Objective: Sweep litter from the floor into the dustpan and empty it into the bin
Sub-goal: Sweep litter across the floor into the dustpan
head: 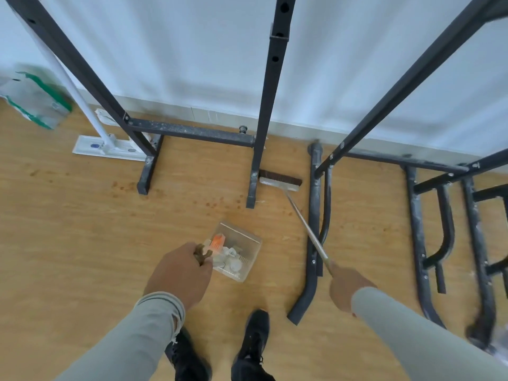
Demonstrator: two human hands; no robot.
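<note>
Head view, looking down at the floor, a wood-grain surface that meets a white wall at a pale skirting. Black metal frames stand against that wall, their feet and crossbars resting on the boards; I judge these legs explain why the broom is angled rather than pushed straight, since the gap between two uprights is narrow. A flat white mop leans at far left beside a green-and-white bag, both well apart from my work.

My right hand is wrapped round the lower end of the broom handle, so the long shaft reaches forward and the brush head lies on the floor just beside a frame foot, near the wall. I read this as reaching for dirt lodged at the frame's base.

My left hand is closed round the dark handle of the dustpan, a clear box-shaped pan held low and near my shoes. Its mouth faces away from me, toward the broom, presumably so the next stroke can draw sweepings straight in.

Inside the pan lies the litter: an orange scrap and several pale, crumpled pieces, gathered against the near wall. Small brown specks dot the boards between pan and frame. No bin is in sight, so emptying remains to be done.
</note>
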